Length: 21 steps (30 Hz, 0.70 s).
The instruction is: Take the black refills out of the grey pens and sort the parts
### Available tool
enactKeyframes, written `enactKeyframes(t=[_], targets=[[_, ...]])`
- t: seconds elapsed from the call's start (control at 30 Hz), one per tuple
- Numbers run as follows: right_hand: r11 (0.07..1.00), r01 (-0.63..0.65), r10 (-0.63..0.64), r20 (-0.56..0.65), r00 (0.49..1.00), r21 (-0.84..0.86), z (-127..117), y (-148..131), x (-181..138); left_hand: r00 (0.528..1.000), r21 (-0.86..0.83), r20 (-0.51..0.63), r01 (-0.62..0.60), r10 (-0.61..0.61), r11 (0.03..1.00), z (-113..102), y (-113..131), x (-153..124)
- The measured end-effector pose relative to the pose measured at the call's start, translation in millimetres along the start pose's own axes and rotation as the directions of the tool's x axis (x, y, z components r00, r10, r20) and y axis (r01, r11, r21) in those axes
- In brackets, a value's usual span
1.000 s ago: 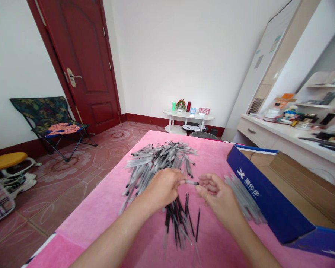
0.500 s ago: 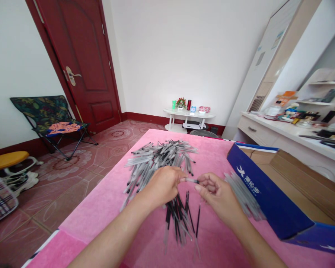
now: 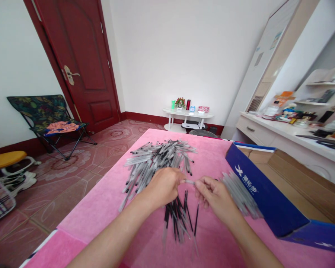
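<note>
Between my two hands runs a pen with a translucent barrel, held level above the pink cloth. My left hand is closed around one end of it. At the other end, the thumb and fingers of my right hand pinch the tip. Beyond my left hand lies a large heap of clear and black pens. Below and between the hands are several thin black-and-clear ink refills. A row of clear pen barrels lies to the right of my right hand.
A blue cardboard box with a brown inside stands at the right of the pink-covered table. Further right is a white dresser carrying bottles. A folding chair and a yellow stool stand on the left.
My right-hand fingers have closed onto the pen's end, covering its black tip, which showed before. The left hand keeps its hold. The view has shifted slightly.
</note>
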State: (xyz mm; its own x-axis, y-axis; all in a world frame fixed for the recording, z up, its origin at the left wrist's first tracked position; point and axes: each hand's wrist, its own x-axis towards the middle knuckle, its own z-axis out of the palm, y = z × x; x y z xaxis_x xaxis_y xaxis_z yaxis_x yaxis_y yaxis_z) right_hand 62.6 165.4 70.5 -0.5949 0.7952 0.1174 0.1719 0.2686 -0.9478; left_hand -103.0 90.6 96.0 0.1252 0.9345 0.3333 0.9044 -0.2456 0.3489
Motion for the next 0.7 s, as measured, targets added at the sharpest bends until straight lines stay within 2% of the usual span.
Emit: enactKeyframes(t=[0.17, 0.3, 0.43, 0.57, 0.7], targets=[[1.000, 0.024, -0.023, -0.038, 0.999, 0.016, -3.6, 1.9, 0.5, 1.000, 0.015, -0.005, 0.005, -0.005, 1.000, -1.2, -1.3, 0.8], [0.994, -0.050, 0.046, 0.045, 0.998, 0.092, -3.4, 0.6, 0.6, 1.000, 0.025, -0.011, -0.008, 0.009, 1.000, -0.9, -2.6, 0.4], [0.996, -0.019, 0.016, 0.035, 0.999, 0.084, -0.8, 0.5, -0.9, 1.000, 0.041, -0.005, -0.024, 0.024, 0.999, 0.7, -3.0, -0.3], [0.992, -0.060, 0.057, 0.029, 0.998, 0.107, -0.3, 1.8, -1.2, 1.000, 0.050, -0.005, -0.026, 0.026, 0.998, 0.7, -2.6, -0.1], [0.999, -0.029, 0.027, 0.045, 0.999, 0.047, -0.8, 3.9, 0.7, 0.999, 0.071, 0.009, -0.042, 0.041, 0.997, 0.5, -1.3, -0.2]])
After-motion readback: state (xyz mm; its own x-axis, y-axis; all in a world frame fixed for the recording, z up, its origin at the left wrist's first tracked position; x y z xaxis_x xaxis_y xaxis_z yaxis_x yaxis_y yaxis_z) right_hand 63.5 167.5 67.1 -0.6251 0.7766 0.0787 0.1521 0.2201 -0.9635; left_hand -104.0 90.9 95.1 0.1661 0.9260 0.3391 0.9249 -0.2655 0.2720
